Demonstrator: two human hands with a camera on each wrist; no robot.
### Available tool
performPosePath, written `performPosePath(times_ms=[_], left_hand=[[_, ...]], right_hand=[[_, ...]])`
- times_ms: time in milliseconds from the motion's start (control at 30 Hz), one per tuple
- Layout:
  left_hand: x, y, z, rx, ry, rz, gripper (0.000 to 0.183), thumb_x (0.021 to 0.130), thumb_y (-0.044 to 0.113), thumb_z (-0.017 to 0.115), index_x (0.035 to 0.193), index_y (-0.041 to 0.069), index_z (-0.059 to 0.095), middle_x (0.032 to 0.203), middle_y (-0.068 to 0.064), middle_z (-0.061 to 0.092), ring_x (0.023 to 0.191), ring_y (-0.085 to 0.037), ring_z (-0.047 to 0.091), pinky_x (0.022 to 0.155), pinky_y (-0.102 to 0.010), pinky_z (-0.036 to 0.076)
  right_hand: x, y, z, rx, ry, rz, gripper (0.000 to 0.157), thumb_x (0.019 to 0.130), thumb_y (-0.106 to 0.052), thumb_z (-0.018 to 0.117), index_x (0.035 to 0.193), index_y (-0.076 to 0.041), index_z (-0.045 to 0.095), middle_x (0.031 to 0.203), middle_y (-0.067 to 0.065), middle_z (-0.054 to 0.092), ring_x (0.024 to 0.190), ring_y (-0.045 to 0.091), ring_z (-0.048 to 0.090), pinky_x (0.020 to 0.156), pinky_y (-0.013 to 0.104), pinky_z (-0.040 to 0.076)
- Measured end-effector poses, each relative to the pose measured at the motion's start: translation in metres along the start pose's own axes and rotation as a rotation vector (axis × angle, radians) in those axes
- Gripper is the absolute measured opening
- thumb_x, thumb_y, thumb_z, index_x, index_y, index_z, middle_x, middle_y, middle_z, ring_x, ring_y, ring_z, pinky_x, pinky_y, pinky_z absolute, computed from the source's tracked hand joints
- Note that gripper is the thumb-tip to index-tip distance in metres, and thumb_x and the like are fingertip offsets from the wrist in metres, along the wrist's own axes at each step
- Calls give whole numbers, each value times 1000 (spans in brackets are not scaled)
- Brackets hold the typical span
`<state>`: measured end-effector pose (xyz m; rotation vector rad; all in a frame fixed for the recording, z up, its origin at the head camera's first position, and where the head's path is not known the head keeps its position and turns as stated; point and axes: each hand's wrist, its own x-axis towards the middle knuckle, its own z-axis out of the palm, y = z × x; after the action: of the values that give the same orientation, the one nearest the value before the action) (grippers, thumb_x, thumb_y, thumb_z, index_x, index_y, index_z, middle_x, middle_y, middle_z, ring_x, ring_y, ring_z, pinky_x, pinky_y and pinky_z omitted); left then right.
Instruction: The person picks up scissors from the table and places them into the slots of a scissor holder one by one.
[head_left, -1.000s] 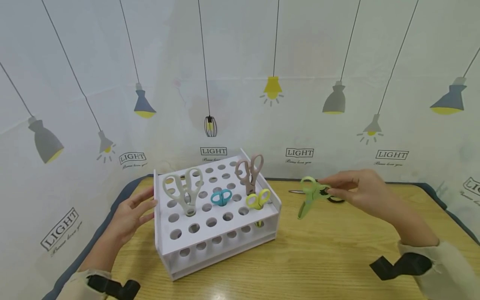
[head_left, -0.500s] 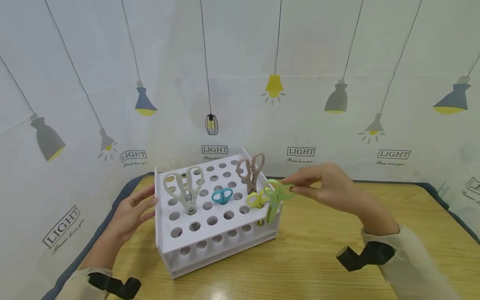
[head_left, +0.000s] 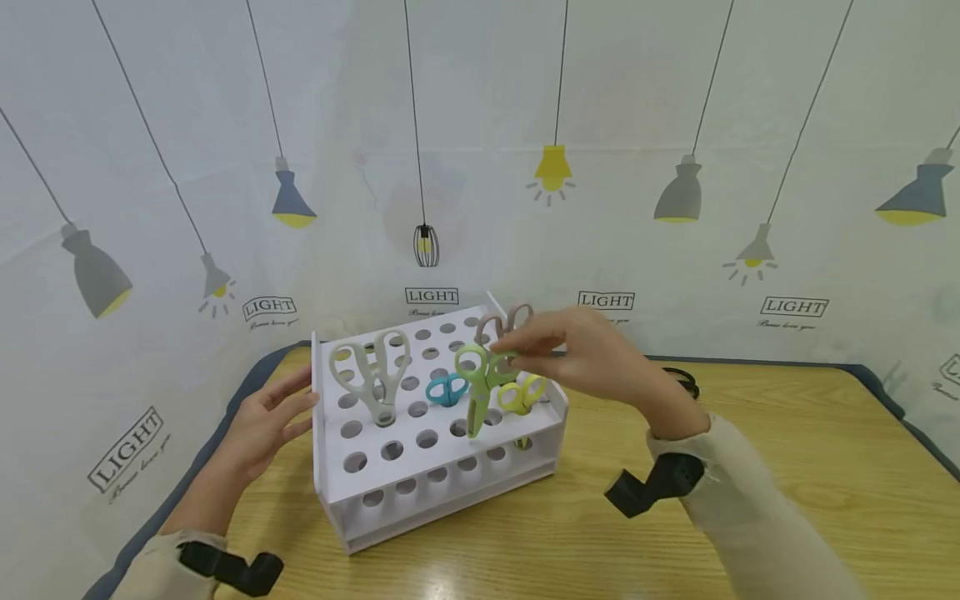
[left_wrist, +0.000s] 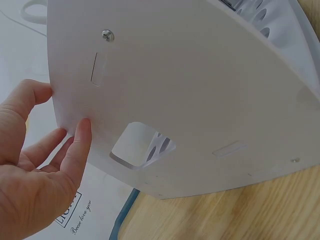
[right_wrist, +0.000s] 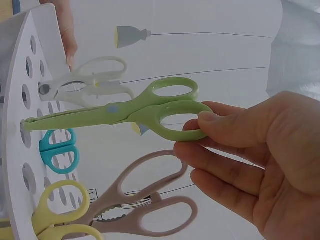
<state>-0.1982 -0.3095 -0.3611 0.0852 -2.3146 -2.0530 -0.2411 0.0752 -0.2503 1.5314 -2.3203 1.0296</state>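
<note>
My right hand (head_left: 581, 354) pinches one handle loop of the green scissors (right_wrist: 135, 112) between thumb and fingers. The blades point down at a hole in the white rack (head_left: 438, 446); whether the tip has entered it I cannot tell. My left hand (head_left: 262, 433) rests its fingertips against the left side panel (left_wrist: 200, 100) of the rack, fingers loosely extended. Handles-up in the rack's holes stand grey-white scissors (head_left: 375, 383), small teal scissors (head_left: 447, 389), yellow scissors (head_left: 522, 396) and brown scissors (right_wrist: 140, 200), the brown ones partly hidden by my right hand in the head view.
The rack stands on a wooden table (head_left: 787, 467) in front of a pale curtain (head_left: 487, 100) printed with lamps. Behind my right forearm a black handle loop (head_left: 684, 379) lies on the table, its remainder hidden.
My right hand has carried the green scissors leftward from the table's right side to above the front of the rack. The left hand has stayed at the rack's side.
</note>
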Motion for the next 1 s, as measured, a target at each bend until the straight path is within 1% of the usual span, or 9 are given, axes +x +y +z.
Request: performPosePath(times_ms=[133, 300, 467, 533, 733, 900, 1000], left_hand=[[1, -1, 1, -12, -9, 7, 69, 89, 25, 61, 144, 4, 26, 144, -15, 25, 100, 2, 52, 85, -23, 49], [1, 0, 1, -12, -11, 8, 69, 89, 25, 62, 144, 4, 26, 143, -16, 25, 100, 2, 52, 85, -23, 49], [0, 1, 0, -2, 0, 4, 69, 89, 25, 62, 144, 4, 25, 143, -16, 25, 99, 2, 52, 85, -24, 49], [0, 1, 0, 2, 3, 0, 70, 89, 26, 62, 144, 5, 25, 143, -16, 25, 99, 2, 52, 85, -23, 49], [0, 1, -1, 10, 6, -5, 70, 89, 27, 62, 144, 5, 25, 144, -16, 25, 98, 2, 52, 85, -23, 49], [-1, 1, 0, 13, 2, -3, 70, 89, 27, 62, 144, 5, 25, 144, -16, 25, 99, 2, 52, 85, -23, 49], [-1, 1, 0, 10, 3, -5, 70, 89, 27, 62, 144, 5, 26, 144, -16, 25, 99, 2, 52, 85, -23, 49]], right_hand=[[10, 2, 9, 57, -7, 6, 23, 80, 1, 68, 102, -6, 71, 96, 0, 69, 83, 8, 63, 75, 21, 53], [13, 4, 16, 116, -7, 36, 23, 81, 4, 66, 102, -2, 70, 94, 3, 69, 81, 12, 65, 73, 21, 54], [15, 8, 18, 100, -10, 52, 23, 80, 4, 66, 102, -3, 70, 95, 5, 69, 82, 12, 64, 73, 21, 53], [16, 11, 20, 83, -19, 68, 22, 80, 3, 67, 101, -3, 70, 95, 4, 69, 82, 10, 64, 73, 20, 53], [18, 18, 29, 62, -79, 125, 21, 81, 2, 67, 100, -6, 71, 95, 0, 69, 82, 7, 62, 73, 19, 53], [18, 23, 35, 38, -118, 117, 21, 81, 0, 67, 99, -8, 72, 94, -1, 69, 78, 6, 61, 67, 20, 53], [19, 26, 38, 23, -138, 118, 22, 80, 0, 68, 99, -10, 72, 94, -1, 69, 78, 5, 61, 67, 19, 53]])
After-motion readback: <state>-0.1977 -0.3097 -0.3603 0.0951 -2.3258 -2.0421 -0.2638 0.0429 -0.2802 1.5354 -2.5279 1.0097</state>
